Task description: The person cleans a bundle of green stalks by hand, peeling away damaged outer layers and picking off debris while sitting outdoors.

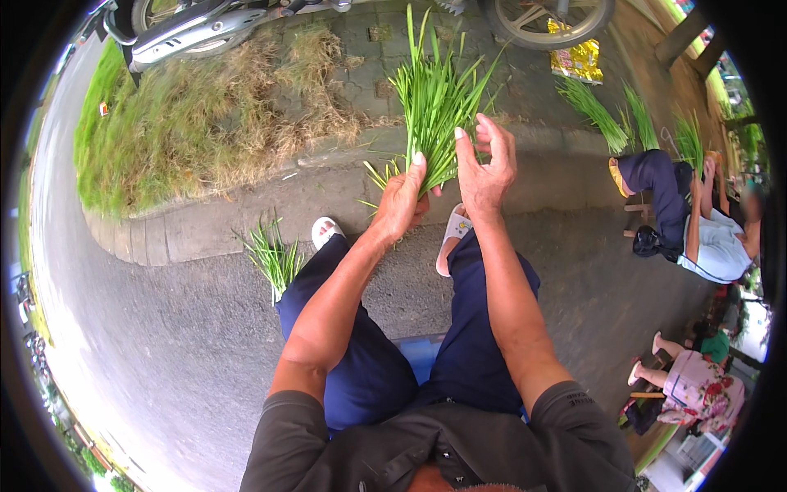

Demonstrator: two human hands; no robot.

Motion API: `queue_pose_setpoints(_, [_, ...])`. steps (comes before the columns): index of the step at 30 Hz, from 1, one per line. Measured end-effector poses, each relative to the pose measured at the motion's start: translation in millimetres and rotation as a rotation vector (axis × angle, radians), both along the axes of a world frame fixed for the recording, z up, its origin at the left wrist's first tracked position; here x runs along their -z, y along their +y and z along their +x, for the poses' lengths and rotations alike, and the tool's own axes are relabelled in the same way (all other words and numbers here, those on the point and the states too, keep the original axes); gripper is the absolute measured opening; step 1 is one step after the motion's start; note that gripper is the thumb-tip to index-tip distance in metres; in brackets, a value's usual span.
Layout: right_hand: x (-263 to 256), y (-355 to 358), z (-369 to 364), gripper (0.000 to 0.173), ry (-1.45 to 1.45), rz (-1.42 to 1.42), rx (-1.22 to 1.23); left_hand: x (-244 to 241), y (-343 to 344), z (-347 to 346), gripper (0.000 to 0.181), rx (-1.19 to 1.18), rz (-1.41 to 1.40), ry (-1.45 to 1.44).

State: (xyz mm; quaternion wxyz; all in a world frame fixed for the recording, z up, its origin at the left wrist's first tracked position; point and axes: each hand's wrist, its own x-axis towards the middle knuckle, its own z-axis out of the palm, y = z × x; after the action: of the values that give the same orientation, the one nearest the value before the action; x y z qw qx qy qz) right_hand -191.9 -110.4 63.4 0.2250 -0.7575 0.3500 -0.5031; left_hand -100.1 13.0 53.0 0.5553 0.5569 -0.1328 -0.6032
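My left hand point(403, 200) is closed around the lower part of a bunch of long green leafy stalks point(433, 107), whose tips fan out away from me. Just right of the bunch is my right hand point(489, 166), raised with thumb and fingers apart; I see nothing between them. A few loose stalks point(381, 178) stick out to the left of my left hand. A smaller bunch of green stalks point(273, 258) lies on the asphalt beside my left knee, its pale lower ends partly hidden by the trouser leg.
A concrete kerb point(535, 178) crosses in front of my feet. Beyond are dry cut grass point(246, 111), a parked motorcycle point(190, 37) and a gold foil packet point(578, 61). More stalks point(593, 114) lie at right, near a seated person point(713, 240) holding a bunch. Another person point(701, 387) sits lower right.
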Motion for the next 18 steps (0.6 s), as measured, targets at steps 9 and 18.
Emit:
queue_pose_setpoints(9, [1, -5, -6, 0.036, 0.147, -0.109, 0.06, -1, 0, 0, 0.075, 0.042, 0.0, -0.06])
queue_pose_setpoints(18, [-18, -3, -13, 0.04, 0.041, -0.129, -0.311, 3, -2, 6, 0.075, 0.025, 0.055, -0.134])
